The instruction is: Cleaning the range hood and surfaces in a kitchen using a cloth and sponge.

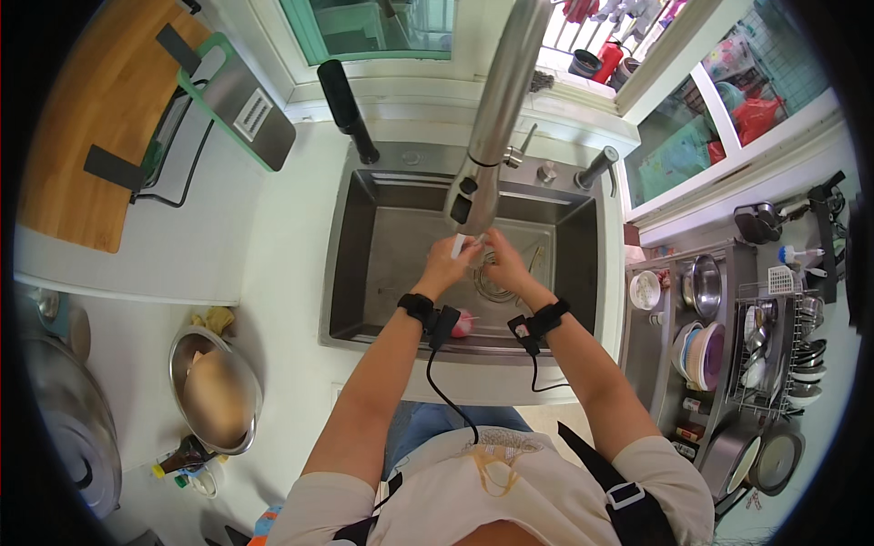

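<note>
My left hand [444, 265] and my right hand [506, 265] are close together over a stainless steel sink [403, 273], just below the head of a pull-out faucet [472, 198]. A narrow white streak [458, 246], which looks like running water, meets my left hand under the spout. The fingers of both hands come together around something small and pale, too blurred to name. Beneath them, round the drain, lies a coiled ring-like thing [495, 290]. A pink and white object [463, 323] rests by the sink's near wall, next to my left wrist.
A metal bowl [179, 355] with a blurred tan thing in it stands on the left counter, near a dark bottle [183, 456]. Cutting boards [239, 102] lean at the upper left. A black cylinder [347, 109] and soap dispenser [597, 167] flank the faucet. Dish racks [765, 355] line the right.
</note>
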Demonstrator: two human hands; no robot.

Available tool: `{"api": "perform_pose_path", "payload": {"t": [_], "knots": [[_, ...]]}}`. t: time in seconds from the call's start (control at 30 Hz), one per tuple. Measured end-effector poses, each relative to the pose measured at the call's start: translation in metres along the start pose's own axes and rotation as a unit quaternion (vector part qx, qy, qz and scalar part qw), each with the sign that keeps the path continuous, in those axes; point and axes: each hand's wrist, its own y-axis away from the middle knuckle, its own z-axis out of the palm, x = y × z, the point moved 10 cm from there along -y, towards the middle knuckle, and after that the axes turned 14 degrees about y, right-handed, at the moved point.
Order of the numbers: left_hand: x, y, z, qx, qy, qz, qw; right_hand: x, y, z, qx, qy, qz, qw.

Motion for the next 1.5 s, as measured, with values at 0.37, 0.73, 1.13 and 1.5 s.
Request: {"api": "perform_pose_path", "payload": {"t": [0.37, 0.73, 1.13, 1.5], "knots": [[-0.046, 0.037, -0.045, -0.023, 0.101, -0.113, 0.988, -0.046, -0.008, 0.049, -0.238, 0.087, 0.029, 0.967], [-0.075, 0.087, -0.046, 0.066, 0.203, -0.221, 0.952, -0.064, -0.030, 0.018, 0.050, -0.110, 0.089, 0.989], [-0.048, 0.025, 0.010, 0.036, 0.516, -0.246, 0.820, -0.058, 0.015, 0.013, 0.004, 0.062, 0.112, 0.992], [-0.037, -0.003, -0.021, 0.112, 0.256, -0.236, 0.931, -0.020, 0.046, 0.025, -0.050, -0.200, 0.168, 0.964]]}}
